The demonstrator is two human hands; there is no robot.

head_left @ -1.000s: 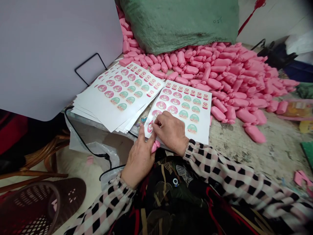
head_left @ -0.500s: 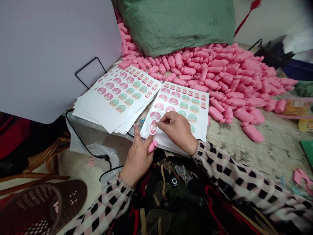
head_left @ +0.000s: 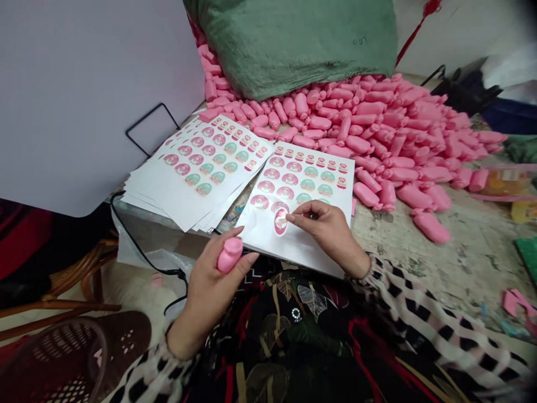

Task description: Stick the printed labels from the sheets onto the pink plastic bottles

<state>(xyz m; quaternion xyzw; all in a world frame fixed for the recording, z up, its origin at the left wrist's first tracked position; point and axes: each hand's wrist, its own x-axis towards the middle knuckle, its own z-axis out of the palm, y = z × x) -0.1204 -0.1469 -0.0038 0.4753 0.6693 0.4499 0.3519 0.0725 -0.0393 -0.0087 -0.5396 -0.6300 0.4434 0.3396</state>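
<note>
In front of my body, my left hand is wrapped around a small pink bottle, whose top end points up between the thumb and fingers. My right hand pinches an oval pink-and-white sticker between thumb and forefinger. It hovers over the lower part of a sticker sheet, which carries rows of pink, green and small red labels. Left of that sheet lies a fanned stack of similar sticker sheets.
A big heap of pink bottles covers the table's back, under a green sack. A pale panel stands at left beside a black wire frame. Below left sits a brown plastic basket. Green and pink scraps lie at the right edge.
The sticker has come away from beside my left hand and moved right with my right hand. My left hand has shifted left and down, turning so the bottle points up.
</note>
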